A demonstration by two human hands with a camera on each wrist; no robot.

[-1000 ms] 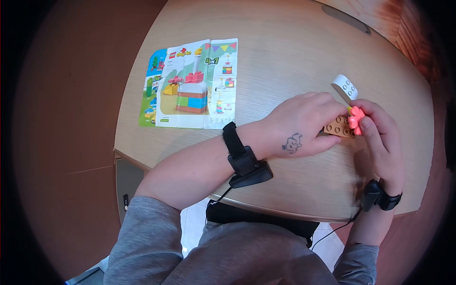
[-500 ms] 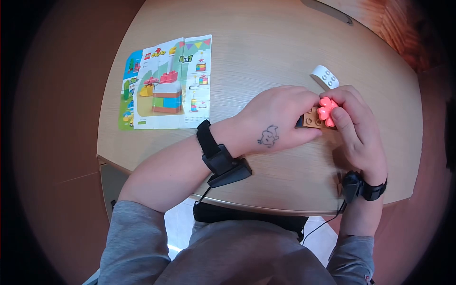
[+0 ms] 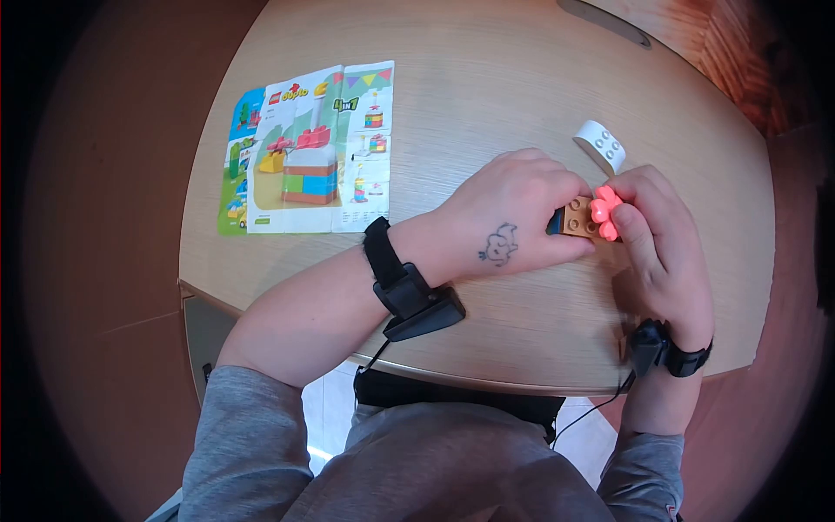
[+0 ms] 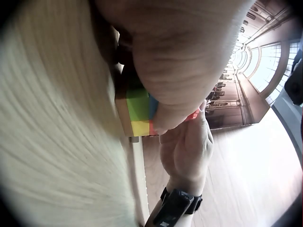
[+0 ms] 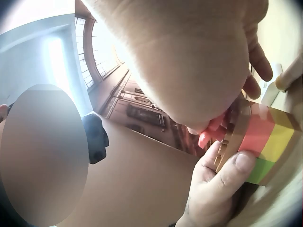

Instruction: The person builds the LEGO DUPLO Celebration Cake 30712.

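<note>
My left hand (image 3: 522,213) grips a stack of toy building bricks from the side, its thumb along the near face. The stack has a tan studded brick (image 3: 576,217) on top. In the right wrist view a red brick (image 5: 258,130), a yellow brick (image 5: 280,142) and a green brick (image 5: 260,171) show below it. A coral-pink flower piece (image 3: 604,209) sits over the studs at the right end of the tan brick. My right hand (image 3: 661,239) pinches this flower between thumb and fingers. Behind the hands, a white rounded brick (image 3: 600,146) lies with its studs showing.
An unfolded picture booklet (image 3: 304,187) lies on the left of the wooden table (image 3: 470,96). Each wrist wears a black strapped camera (image 3: 417,300), with a cable leading down past the table's front edge. A dark oval inset (image 3: 604,22) shows at the far edge.
The head view has shifted, so the table things appear farther left. The flower has turned to face up more over the tan brick's studs; a yellow bit beside it is now hidden.
</note>
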